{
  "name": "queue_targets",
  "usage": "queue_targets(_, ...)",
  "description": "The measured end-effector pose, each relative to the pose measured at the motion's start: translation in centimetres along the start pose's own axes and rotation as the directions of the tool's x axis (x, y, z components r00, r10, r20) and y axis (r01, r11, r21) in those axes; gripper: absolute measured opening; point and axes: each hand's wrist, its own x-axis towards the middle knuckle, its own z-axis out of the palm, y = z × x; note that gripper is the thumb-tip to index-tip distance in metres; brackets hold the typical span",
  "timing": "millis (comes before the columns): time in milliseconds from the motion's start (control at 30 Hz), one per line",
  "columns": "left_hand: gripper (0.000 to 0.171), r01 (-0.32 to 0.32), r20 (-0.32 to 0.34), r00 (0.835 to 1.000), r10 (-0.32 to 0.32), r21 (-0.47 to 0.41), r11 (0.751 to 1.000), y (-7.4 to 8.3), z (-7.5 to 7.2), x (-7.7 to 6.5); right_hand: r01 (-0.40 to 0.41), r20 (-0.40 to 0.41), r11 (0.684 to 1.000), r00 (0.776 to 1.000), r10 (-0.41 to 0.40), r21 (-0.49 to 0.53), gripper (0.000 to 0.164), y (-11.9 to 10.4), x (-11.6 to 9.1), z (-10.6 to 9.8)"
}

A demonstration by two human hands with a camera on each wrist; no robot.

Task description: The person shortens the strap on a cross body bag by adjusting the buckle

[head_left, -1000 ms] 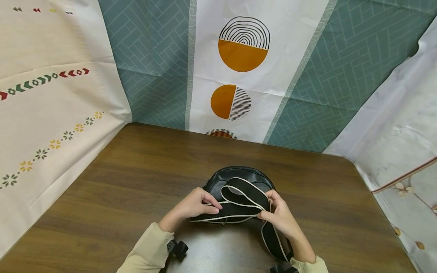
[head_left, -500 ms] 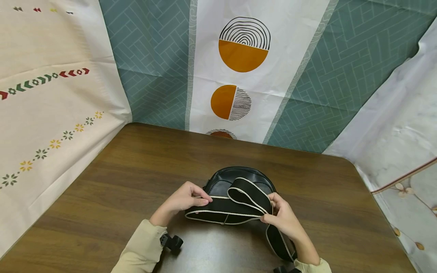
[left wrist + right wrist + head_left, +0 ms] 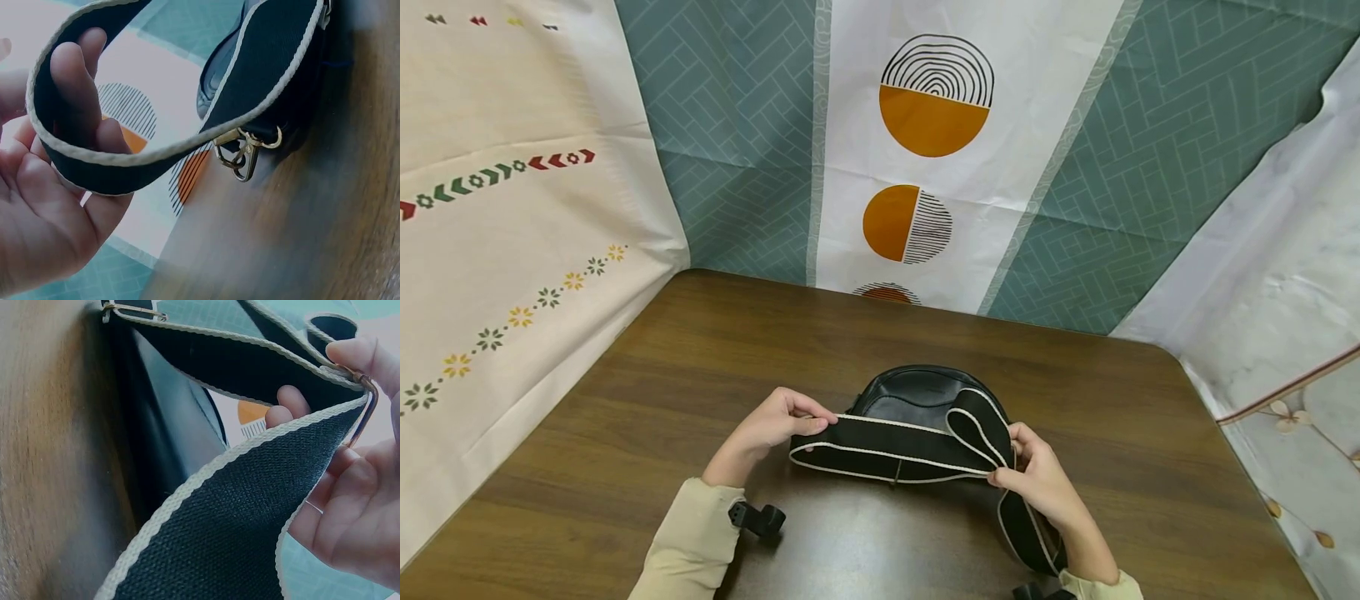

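A small black handbag (image 3: pixel 904 393) with a rounded top sits on the wooden table. Its wide black strap (image 3: pixel 880 443) has white edging and stretches in front of it between both hands. My left hand (image 3: pixel 767 429) pinches the strap's left bend, with several fingers inside the loop in the left wrist view. Below that loop a gold swivel clasp (image 3: pixel 248 159) joins strap and bag. My right hand (image 3: pixel 1039 475) grips the gathered strap at a metal slider buckle (image 3: pixel 370 415). A short loop stands up above this hand, and more strap hangs beneath it.
The brown wooden table (image 3: pixel 700 350) surrounds the bag. A green and white patterned cloth (image 3: pixel 745 183) hangs behind, and light cloths (image 3: pixel 535 250) flank both sides. Black wrist cameras (image 3: pixel 760 518) are strapped at the cuffs.
My left hand has moved left and slightly away from me, drawing the strap longer and straighter. The loop above my right hand has shrunk, and that hand has shifted a little right.
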Motion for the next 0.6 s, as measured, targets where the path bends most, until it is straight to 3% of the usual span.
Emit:
queue_targets(167,0.025,0.041,-0.022,0.999,-0.043,-0.071,0.997,-0.1,-0.4,-0.1,-0.02,-0.012,1.0,1.0,0.02,-0.014,0.032,0.1,-0.1,-0.3)
queue_targets(333,0.026,0.101,-0.064,0.992,-0.106,-0.08,0.992,-0.2,-0.7,-0.3,-0.089,-0.065,0.993,0.994,0.084,-0.073,0.035,0.0,-0.3,-0.4)
queue_targets(600,0.02,0.131,-0.18,0.973,-0.146,-0.096,0.987,-0.8,-1.2,-0.3,-0.123,-0.105,0.989,0.988,0.114,-0.086,0.035,-0.1,-0.6,-0.6)
